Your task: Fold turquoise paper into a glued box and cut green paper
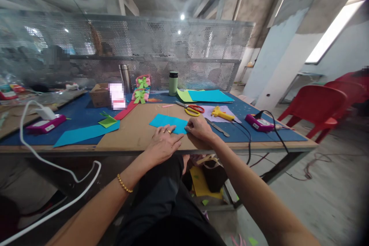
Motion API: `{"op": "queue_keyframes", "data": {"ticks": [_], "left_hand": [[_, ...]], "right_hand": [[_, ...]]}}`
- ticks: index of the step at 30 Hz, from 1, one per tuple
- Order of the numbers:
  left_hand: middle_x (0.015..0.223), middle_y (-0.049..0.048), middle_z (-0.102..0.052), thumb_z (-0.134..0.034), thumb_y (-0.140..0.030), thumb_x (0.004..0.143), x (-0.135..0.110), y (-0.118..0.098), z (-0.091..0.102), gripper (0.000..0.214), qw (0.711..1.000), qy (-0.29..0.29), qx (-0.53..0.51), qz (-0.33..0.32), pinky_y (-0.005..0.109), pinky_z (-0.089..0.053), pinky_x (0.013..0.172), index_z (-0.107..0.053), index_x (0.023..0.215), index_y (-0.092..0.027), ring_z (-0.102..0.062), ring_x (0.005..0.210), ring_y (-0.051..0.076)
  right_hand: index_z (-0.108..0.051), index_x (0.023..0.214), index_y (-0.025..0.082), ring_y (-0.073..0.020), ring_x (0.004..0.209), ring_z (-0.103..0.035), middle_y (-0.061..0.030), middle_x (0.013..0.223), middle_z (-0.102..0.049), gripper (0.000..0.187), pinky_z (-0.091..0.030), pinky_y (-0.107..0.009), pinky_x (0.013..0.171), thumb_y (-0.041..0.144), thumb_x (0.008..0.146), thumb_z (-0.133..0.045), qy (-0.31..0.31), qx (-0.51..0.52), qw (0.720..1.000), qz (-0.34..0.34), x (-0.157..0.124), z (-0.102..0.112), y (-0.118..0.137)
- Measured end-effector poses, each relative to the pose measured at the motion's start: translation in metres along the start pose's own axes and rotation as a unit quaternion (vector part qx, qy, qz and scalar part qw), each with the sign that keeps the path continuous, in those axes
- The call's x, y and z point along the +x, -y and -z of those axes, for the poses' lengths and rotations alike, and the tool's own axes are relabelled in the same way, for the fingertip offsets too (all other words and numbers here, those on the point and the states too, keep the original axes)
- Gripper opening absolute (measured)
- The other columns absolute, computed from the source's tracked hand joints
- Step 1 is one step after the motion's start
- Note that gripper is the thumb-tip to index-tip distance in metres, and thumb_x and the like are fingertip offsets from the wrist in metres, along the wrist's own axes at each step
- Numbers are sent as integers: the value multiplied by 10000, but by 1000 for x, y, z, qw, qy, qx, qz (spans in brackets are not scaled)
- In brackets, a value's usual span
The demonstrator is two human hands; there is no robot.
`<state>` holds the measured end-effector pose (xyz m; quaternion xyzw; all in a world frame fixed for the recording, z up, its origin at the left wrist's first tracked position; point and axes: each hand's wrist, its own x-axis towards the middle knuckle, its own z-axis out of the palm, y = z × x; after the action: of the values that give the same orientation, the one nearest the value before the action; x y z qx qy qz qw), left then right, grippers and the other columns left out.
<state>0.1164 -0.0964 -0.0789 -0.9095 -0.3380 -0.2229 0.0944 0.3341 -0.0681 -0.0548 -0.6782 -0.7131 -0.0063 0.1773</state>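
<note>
A blue sheet (161, 120), paper or thin foam, lies on the brown cardboard (135, 134) in front of me. My left hand (163, 140) rests flat across its near edge, fingers stretched out. At the sheet's right end, my right hand (198, 128) pinches the edge between thumb and fingers. Just beyond the right hand are scissors (191, 110) with red and yellow handles. A flat metal blade-like tool (217, 127) and a yellow glue gun (221, 113) lie to the right.
Purple power strips (259, 123) stand at both sides, with cords trailing. Behind are a green bottle (173, 83), a steel flask (125, 77), a cardboard box (99, 95) and stacked coloured sheets (210, 96). A blue strip (86, 133) lies left. Red chairs (311, 103) stand right.
</note>
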Motion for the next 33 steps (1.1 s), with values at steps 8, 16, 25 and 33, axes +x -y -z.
{"op": "queue_keyframes", "data": {"ticks": [8,16,25,33], "left_hand": [[1147,108,-661,-442,-432,998,19,-16,1,359,1000,-3,19,-17,447,-386,880,-671,1131,-190,-552,1076,284],[1176,132,-636,-404,-442,1009,19,-19,-3,400,999,3,52,-10,448,-383,862,-646,1224,-206,-537,1071,304],[1223,140,-627,-398,-450,1013,18,-20,-6,435,999,8,51,-5,456,-391,879,-611,1286,-187,-529,1111,315],[1223,138,-624,-381,-445,1018,18,-20,-7,442,999,4,49,-8,469,-393,887,-622,1276,-179,-531,1104,316]], "right_hand": [[-709,879,199,-177,783,-649,-58,882,-745,144,-347,-250,592,322,860,-638,-9,-3,1000,12,-2,-1,0],[-689,861,157,-151,742,-602,-38,816,-701,123,-400,-235,646,265,868,-630,-16,107,992,69,-5,6,-10],[-714,1067,181,-216,963,-564,-110,1061,-653,265,-406,-332,874,284,999,-479,-135,4,973,186,-61,2,-18],[-738,1076,231,-222,961,-514,-83,1017,-690,328,-305,-355,830,346,1036,-433,-115,-107,971,179,-64,1,-11]]}}
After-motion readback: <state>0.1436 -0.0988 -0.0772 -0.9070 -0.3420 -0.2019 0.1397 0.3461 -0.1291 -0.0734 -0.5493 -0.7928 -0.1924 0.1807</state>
